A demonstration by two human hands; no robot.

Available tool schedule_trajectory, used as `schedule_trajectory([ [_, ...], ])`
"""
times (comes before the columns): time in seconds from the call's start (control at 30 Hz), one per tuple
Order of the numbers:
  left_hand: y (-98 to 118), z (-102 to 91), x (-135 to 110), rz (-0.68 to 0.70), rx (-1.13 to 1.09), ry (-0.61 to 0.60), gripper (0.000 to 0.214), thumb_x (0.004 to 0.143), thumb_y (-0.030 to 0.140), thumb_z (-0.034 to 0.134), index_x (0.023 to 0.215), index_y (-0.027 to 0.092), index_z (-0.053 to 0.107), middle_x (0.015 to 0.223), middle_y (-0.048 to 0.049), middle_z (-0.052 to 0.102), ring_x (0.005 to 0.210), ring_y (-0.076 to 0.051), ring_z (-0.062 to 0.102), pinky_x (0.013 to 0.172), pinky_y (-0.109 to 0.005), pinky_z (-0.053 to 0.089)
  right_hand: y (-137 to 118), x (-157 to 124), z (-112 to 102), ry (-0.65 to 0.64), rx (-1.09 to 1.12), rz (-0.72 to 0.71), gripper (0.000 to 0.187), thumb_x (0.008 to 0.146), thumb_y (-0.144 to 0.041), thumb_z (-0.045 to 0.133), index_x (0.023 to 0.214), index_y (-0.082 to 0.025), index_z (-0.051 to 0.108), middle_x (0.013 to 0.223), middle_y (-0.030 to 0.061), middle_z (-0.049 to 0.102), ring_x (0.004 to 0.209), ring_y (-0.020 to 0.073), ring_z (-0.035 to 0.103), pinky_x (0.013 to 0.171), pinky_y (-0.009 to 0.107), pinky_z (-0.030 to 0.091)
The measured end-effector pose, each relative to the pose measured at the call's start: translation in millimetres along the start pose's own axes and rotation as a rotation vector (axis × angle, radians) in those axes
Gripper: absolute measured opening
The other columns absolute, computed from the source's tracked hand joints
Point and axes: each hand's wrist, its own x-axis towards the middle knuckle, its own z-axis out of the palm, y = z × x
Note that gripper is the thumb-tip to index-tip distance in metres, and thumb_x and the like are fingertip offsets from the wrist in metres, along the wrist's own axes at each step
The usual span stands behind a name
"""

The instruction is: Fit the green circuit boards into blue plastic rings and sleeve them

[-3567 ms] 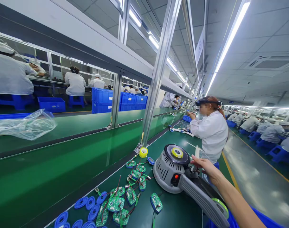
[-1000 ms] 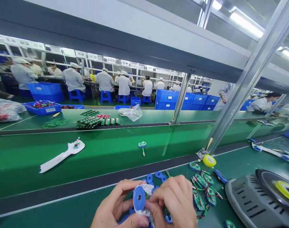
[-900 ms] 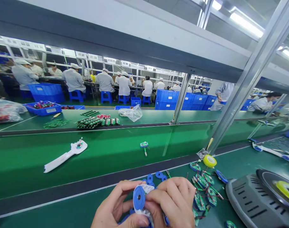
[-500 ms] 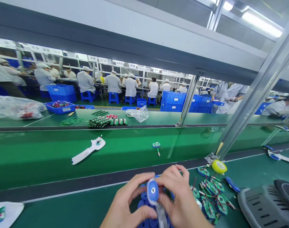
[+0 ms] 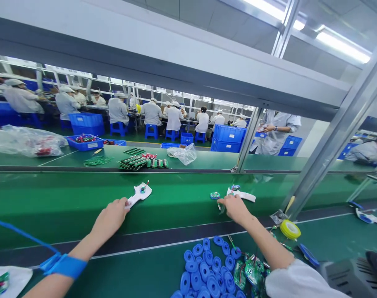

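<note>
Green conveyor belt (image 5: pixel 176 211) under the left hand (image 5: pixel 110 217) and right hand (image 5: pixel 236 209).

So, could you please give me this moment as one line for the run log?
Left hand: touching white plastic holder on green belt | right hand: at second white holder, beside blue-ringed circuit board

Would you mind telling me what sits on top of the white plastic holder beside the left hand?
A small green and blue assembly with a short lead sits on the white plastic holder, near the left hand. The holder's underside cannot be seen.
</note>
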Motion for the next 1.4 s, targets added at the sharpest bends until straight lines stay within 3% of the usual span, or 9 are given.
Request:
schedule_trajectory([
  [0.13, 10.2, -13.9, -25.2, 0.058, 0.125, -0.050, 0.020, 0.087, 0.028, 0.044, 0.086, 0.013, 0.056, 0.084, -0.0053, 0.058, 0.073, -0.019, 0.059, 0.064, -0.032, 0.046, -8.0, 2.6, 19.2, -0.028, 0.004, -0.014, 0.021, 0.087, -0.028, 0.052, 0.103, -0.014, 0.056, 0.104, 0.0054, 0.058, 0.094, 0.0192, 0.057, 0.082, 0.041, 0.046],
  [0.4, 2.4, -36.8, -129.9, 0.149, 0.377, -0.126, 0.029, 0.078, 0.027, 0.041, 0.089, 0.011, 0.063, 0.092, -0.0164, 0.059, 0.071, -0.034, 0.061, 0.062, -0.045, 0.046, 18.8, -7.8, 31.3, -0.015, 0.290, 0.049, 0.019, 0.087, -0.028, 0.053, 0.097, -0.013, 0.058, 0.100, 0.0048, 0.060, 0.091, 0.0180, 0.057, 0.081, 0.040, 0.046],
  [0.57, 32.0, -18.9, -165.7, 0.427, -0.136, -0.116, 0.041, 0.065, 0.013, 0.048, 0.101, 0.029, 0.062, 0.116, -0.0062, 0.057, 0.099, -0.029, 0.055, 0.080, -0.038, 0.045, 21.6, -4.1, 22.7, 0.158, 0.652, 0.233, 0.018, 0.087, -0.030, 0.052, 0.091, -0.014, 0.059, 0.098, 0.0042, 0.059, 0.091, 0.0176, 0.056, 0.082, 0.040, 0.044],
  [0.67, 54.4, -7.7, -171.0, 0.443, -0.358, -0.173, 0.032, 0.068, 0.015, 0.047, 0.092, 0.031, 0.062, 0.088, -0.0001, 0.062, 0.072, -0.018, 0.059, 0.059, -0.023, 0.046, 17.6, -8.1, 6.5, 0.263, 0.941, 0.321, 0.027, 0.086, -0.039, 0.049, 0.085, -0.013, 0.058, 0.097, 0.0075, 0.060, 0.091, 0.0201, 0.056, 0.082, 0.040, 0.043],
  [0.77, 60.2, -7.8, -163.5, 0.541, -0.403, -0.187, 0.025, 0.071, 0.014, 0.045, 0.084, 0.026, 0.064, 0.082, -0.0015, 0.061, 0.070, -0.017, 0.055, 0.064, -0.024, 0.045, 4.4, -23.0, -17.8, 0.283, 1.267, 0.321, 0.038, 0.086, -0.050, 0.037, 0.083, -0.016, 0.054, 0.091, 0.0109, 0.064, 0.087, 0.0218, 0.059, 0.075, 0.035, 0.045],
  [0.87, 64.1, -22.5, -149.4, 0.535, -0.625, -0.228, 0.027, 0.078, 0.015, 0.045, 0.095, 0.027, 0.062, 0.094, -0.0026, 0.059, 0.079, -0.017, 0.055, 0.072, -0.026, 0.044, -23.0, -40.9, -43.6, 0.267, 1.526, 0.289, 0.035, 0.087, -0.051, 0.031, 0.085, -0.019, 0.045, 0.066, 0.0017, 0.061, 0.063, 0.0155, 0.059, 0.064, 0.029, 0.047],
  [0.97, 82.0, -40.6, -138.1, 0.343, -0.984, -0.231, 0.022, 0.080, 0.027, 0.054, 0.100, 0.030, 0.062, 0.093, -0.0012, 0.057, 0.075, -0.016, 0.053, 0.064, -0.023, 0.045, -59.5, -54.6, -64.4, 0.218, 1.652, 0.265, 0.029, 0.084, -0.047, 0.042, 0.082, -0.019, 0.047, 0.047, -0.0081, 0.044, 0.040, 0.0081, 0.041, 0.046, 0.021, 0.038],
  [1.2, 125.4, -56.9, -134.1, 0.097, -1.630, -0.443, 0.030, 0.067, 0.029, 0.072, 0.096, 0.025, 0.068, 0.081, -0.0014, 0.059, 0.058, -0.011, 0.055, 0.047, -0.021, 0.048, -112.6, -83.1, -87.3, 0.024, 1.651, 0.092, 0.006, 0.079, -0.021, 0.052, 0.082, -0.018, 0.056, 0.064, -0.0001, 0.065, 0.046, 0.0083, 0.049, 0.047, 0.019, 0.038],
  [1.4, 129.8, -56.1, -140.1, 0.023, -1.703, -0.432, 0.034, 0.060, 0.026, 0.078, 0.093, 0.024, 0.070, 0.082, -0.0029, 0.063, 0.069, -0.017, 0.058, 0.050, -0.022, 0.051, -119.1, -97.2, -83.0, 0.443, 1.360, -0.061, 0.008, 0.075, -0.013, 0.061, 0.077, -0.019, 0.065, 0.070, 0.0003, 0.063, 0.062, 0.0107, 0.056, 0.057, 0.018, 0.040],
])
